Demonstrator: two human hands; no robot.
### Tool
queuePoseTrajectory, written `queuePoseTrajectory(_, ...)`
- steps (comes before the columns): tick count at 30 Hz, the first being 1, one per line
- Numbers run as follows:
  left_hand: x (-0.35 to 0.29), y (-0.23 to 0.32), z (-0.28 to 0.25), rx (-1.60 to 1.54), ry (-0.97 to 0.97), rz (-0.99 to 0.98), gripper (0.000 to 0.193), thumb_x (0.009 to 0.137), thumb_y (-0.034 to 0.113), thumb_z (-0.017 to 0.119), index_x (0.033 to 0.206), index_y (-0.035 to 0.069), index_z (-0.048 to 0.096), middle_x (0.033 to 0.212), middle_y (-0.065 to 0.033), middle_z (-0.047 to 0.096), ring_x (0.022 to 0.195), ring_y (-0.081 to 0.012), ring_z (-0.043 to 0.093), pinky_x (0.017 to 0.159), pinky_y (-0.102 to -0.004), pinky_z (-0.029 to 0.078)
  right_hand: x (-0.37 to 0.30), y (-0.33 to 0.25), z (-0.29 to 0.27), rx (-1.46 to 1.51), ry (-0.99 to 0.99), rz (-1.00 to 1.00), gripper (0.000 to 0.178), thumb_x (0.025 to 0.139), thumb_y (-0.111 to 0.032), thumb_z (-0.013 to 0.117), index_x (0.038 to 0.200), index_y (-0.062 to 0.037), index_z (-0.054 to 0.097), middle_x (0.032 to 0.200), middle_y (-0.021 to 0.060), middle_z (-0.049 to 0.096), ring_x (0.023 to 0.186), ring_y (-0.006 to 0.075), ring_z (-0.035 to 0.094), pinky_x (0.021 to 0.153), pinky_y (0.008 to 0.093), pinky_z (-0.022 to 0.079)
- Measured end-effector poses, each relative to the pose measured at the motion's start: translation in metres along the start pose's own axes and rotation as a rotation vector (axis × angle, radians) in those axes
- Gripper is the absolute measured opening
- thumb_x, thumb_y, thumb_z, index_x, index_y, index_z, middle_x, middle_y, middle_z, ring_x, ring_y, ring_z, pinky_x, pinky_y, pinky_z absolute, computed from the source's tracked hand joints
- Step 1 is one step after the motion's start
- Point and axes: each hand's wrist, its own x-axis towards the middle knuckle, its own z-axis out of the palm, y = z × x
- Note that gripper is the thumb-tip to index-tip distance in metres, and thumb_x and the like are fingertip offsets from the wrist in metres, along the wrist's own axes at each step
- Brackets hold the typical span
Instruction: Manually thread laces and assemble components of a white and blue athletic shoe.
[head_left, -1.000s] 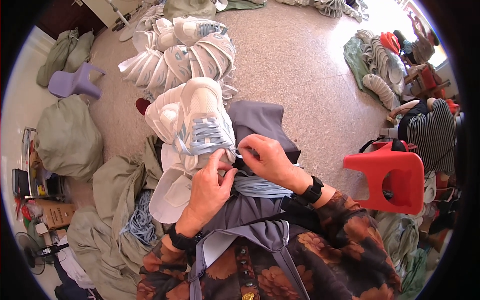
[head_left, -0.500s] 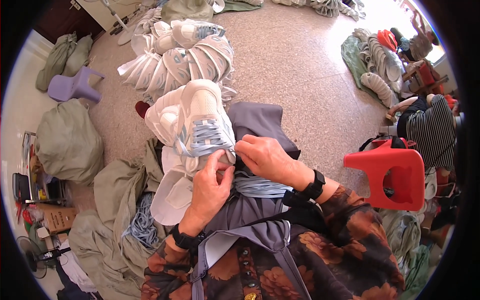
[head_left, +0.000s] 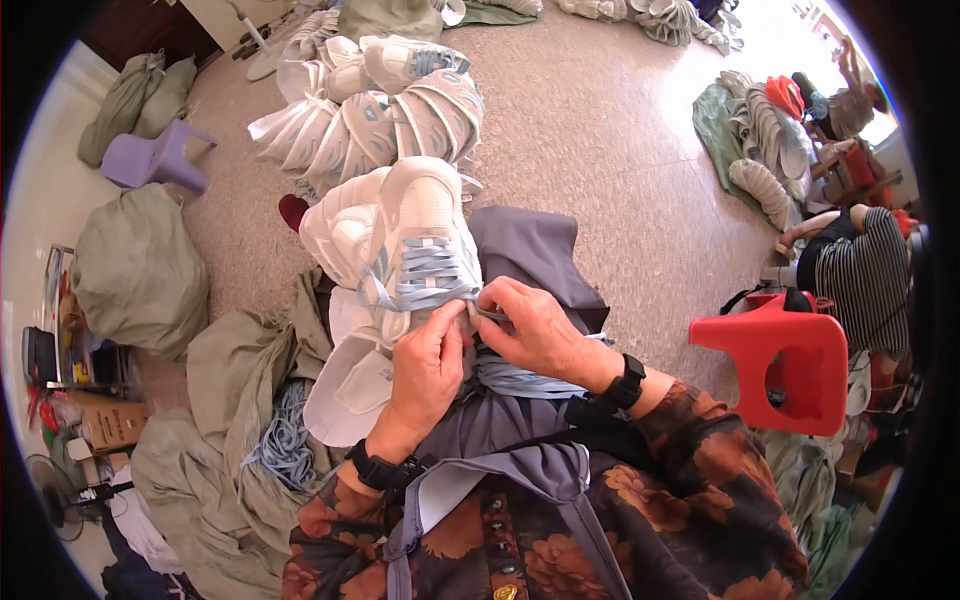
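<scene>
A white shoe upper (head_left: 412, 204) rests over my lap with its toe pointing away from me. Light blue shoelace (head_left: 432, 268) runs crosswise through its eyelets. At the upper's near right edge, my left hand (head_left: 430, 362) presses thumb and forefinger together on the collar. My right hand (head_left: 530, 322) pinches close beside it, fingertips almost touching the left ones, with a bit of the blue lace between them. More white uppers lie stacked beneath and to the left. A bundle of blue laces (head_left: 525, 378) lies on my lap under the right wrist.
A pile of strung white uppers (head_left: 375, 125) lies on the floor ahead. Tangled blue laces (head_left: 285, 440) sit on green cloth (head_left: 215, 450) at left. A purple stool (head_left: 160, 158) and stuffed sack (head_left: 140, 270) stand further left, a red stool (head_left: 775, 360) at right, near another person in stripes (head_left: 865, 280).
My left hand has moved up and its fingers have closed near the eyelet edge. The right fingertips have come in next to them. The whole view has shifted slightly.
</scene>
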Motion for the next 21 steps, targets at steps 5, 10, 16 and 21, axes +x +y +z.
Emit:
queuePoseTrajectory(5,0.013,0.004,0.008,0.282,0.06,0.147,0.013,0.094,0.007,0.061,0.107,0.006,0.064,0.074,-0.0181,0.068,0.068,-0.0382,0.067,0.06,-0.0449,0.052,-0.001,-0.002,0.002,-0.206,-0.068,0.028,0.026,0.083,-0.01,0.07,0.102,-0.0014,0.055,0.09,0.017,0.058,0.078,0.0377,0.062,0.066,0.0437,0.05)
queuePoseTrajectory(10,-0.002,0.015,-0.026,0.513,0.062,0.166,0.007,0.088,0.007,0.067,0.093,0.007,0.063,0.073,-0.0168,0.065,0.065,-0.0349,0.066,0.055,-0.0444,0.049,0.003,-0.008,-0.001,-0.174,-0.009,0.008,0.025,0.083,-0.009,0.069,0.102,-0.0017,0.054,0.091,0.0162,0.058,0.077,0.0367,0.061,0.066,0.043,0.049)
queuePoseTrajectory(16,-0.048,-0.009,-0.103,0.504,0.045,-0.181,0.007,0.086,0.003,0.067,0.091,0.007,0.065,0.066,-0.0129,0.062,0.057,-0.031,0.064,0.053,-0.0401,0.048,0.006,-0.014,-0.001,-0.028,-0.008,0.152,0.021,0.083,-0.004,0.069,0.101,-0.0027,0.057,0.093,0.0144,0.056,0.077,0.034,0.06,0.067,0.0408,0.05)
queuePoseTrajectory(21,-0.049,-0.008,-0.076,0.297,0.069,-0.049,0.012,0.085,0.002,0.07,0.094,0.004,0.063,0.079,-0.0119,0.064,0.063,-0.0279,0.064,0.056,-0.0372,0.049,0.015,-0.019,-0.003,-0.167,0.021,-0.083,0.026,0.082,0.001,0.069,0.107,-0.0048,0.064,0.106,0.0137,0.058,0.095,0.0328,0.062,0.079,0.0388,0.052)
